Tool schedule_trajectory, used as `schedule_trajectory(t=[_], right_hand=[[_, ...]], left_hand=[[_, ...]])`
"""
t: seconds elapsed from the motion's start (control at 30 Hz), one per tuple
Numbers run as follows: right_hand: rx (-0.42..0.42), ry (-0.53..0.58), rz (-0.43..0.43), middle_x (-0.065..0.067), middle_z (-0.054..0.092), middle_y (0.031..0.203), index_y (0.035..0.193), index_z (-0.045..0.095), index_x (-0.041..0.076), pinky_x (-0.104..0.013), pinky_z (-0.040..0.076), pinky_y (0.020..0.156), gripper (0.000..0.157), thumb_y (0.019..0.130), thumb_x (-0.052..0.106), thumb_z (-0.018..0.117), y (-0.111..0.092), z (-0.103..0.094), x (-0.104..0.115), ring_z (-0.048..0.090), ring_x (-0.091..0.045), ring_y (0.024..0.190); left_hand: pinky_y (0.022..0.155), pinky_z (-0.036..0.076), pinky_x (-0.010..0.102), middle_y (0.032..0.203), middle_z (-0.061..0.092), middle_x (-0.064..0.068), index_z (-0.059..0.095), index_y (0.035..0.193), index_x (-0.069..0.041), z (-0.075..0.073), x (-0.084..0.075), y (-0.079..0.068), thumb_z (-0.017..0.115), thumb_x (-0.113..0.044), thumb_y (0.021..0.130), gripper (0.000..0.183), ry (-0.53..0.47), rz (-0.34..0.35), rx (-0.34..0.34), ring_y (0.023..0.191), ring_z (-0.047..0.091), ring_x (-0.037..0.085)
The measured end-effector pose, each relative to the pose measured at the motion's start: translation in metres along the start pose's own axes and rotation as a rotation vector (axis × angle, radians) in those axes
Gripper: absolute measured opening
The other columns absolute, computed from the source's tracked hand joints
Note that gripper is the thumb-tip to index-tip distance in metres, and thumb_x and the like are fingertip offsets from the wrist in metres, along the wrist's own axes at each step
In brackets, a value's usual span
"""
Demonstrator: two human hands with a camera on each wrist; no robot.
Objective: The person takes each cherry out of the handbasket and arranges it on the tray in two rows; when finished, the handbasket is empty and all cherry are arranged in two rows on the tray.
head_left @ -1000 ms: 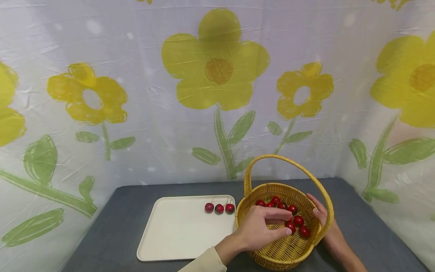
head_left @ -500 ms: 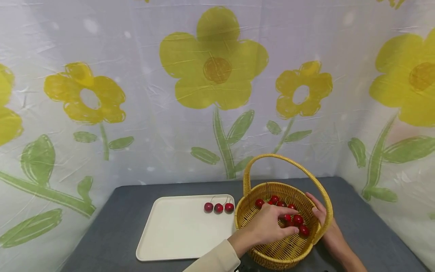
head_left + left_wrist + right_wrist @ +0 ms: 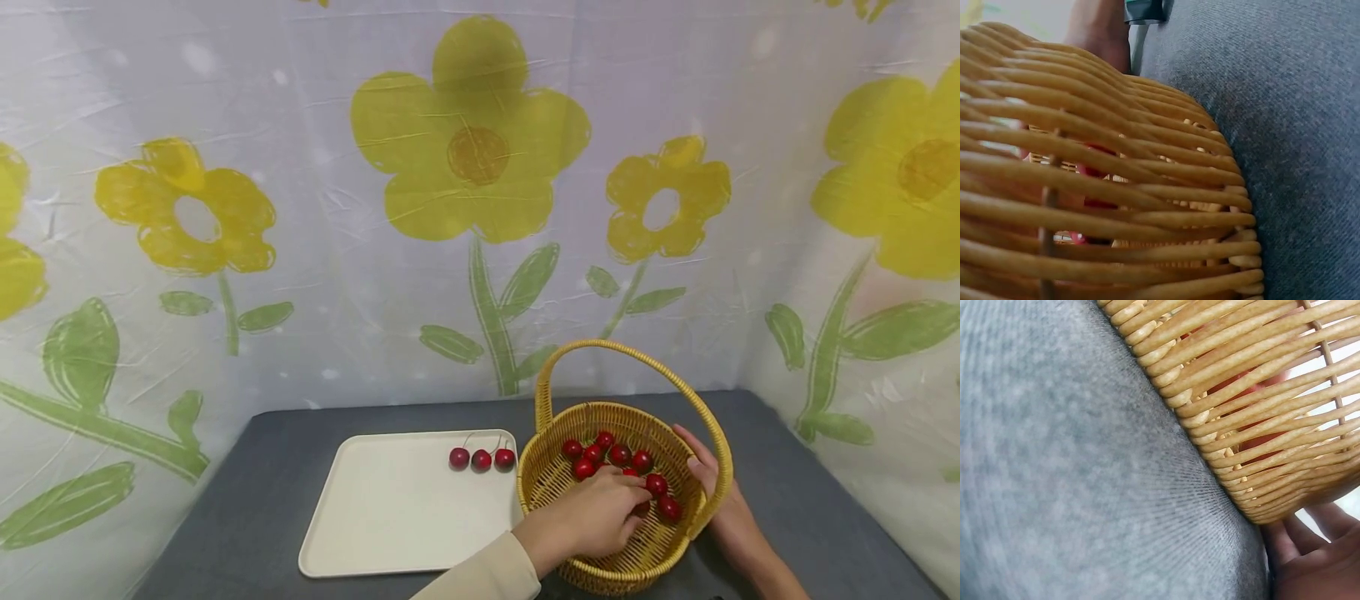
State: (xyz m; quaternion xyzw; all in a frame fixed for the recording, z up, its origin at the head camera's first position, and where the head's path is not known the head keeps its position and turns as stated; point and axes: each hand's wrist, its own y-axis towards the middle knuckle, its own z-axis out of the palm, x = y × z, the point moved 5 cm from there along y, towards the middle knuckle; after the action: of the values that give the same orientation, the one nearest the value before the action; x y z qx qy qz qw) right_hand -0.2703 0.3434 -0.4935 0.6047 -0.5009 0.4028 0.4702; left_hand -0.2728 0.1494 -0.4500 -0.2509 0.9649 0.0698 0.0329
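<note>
A yellow wicker basket (image 3: 637,557) with a tall arched handle holds several dark red cherries (image 3: 583,469). My left hand (image 3: 592,517) reaches down inside it, fingers bent over the cherries, with a cherry (image 3: 642,507) between fingertips and thumb. In the left wrist view the basket's woven wall (image 3: 1116,187) fills much of the picture, with red showing through gaps. At the basket's right side, by the foot of the handle, my right hand (image 3: 727,508) holds the wall and rim. The right wrist view shows those fingers (image 3: 1322,550) against the wicker's outside.
Left of the basket lies a cream rectangular tray (image 3: 397,508) with three stemmed cherries (image 3: 482,460) in a row at its upper right corner. Both rest on a dark grey cloth-covered table (image 3: 247,500). A flower-printed curtain (image 3: 337,275) hangs behind and along both sides.
My left hand has moved right and lower into the basket, its fingers closing from a wide spread onto a cherry. The right hand and the basket have stayed put.
</note>
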Motion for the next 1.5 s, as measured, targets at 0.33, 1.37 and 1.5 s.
schedule_trajectory(t=[0.33,1.37,1.5], right_hand=[[-0.011,0.000,0.013,-0.016,0.039,0.170,0.176,0.022,0.020,-0.018,0.056,0.098,0.058,0.122,0.039,0.030,0.0007,0.0001,-0.0014,0.057,0.011,0.130],[0.001,0.020,0.013,0.017,0.056,0.150,0.176,0.020,0.014,-0.025,0.061,0.095,0.059,0.122,0.037,0.029,0.0005,-0.0014,-0.0031,0.063,0.005,0.129],[-0.013,0.007,0.030,0.003,0.052,0.158,0.176,0.020,0.015,-0.024,0.061,0.095,0.060,0.122,0.039,0.030,0.0014,-0.0009,-0.0031,0.062,0.007,0.128]], left_hand=[[0.080,0.053,0.007,0.111,0.079,-0.021,0.082,0.127,-0.029,-0.0028,-0.0009,-0.0016,0.081,-0.023,0.101,0.027,-0.122,0.006,-0.009,0.090,0.066,-0.011],[0.080,0.045,-0.002,0.106,0.080,-0.025,0.086,0.120,-0.027,-0.0033,-0.0075,-0.0063,0.086,-0.027,0.097,0.023,-0.320,0.142,0.042,0.086,0.059,-0.023],[0.080,0.047,0.000,0.106,0.081,-0.025,0.086,0.121,-0.027,-0.0057,-0.0055,-0.0086,0.085,-0.026,0.098,0.023,-0.411,0.113,0.042,0.087,0.060,-0.023]])
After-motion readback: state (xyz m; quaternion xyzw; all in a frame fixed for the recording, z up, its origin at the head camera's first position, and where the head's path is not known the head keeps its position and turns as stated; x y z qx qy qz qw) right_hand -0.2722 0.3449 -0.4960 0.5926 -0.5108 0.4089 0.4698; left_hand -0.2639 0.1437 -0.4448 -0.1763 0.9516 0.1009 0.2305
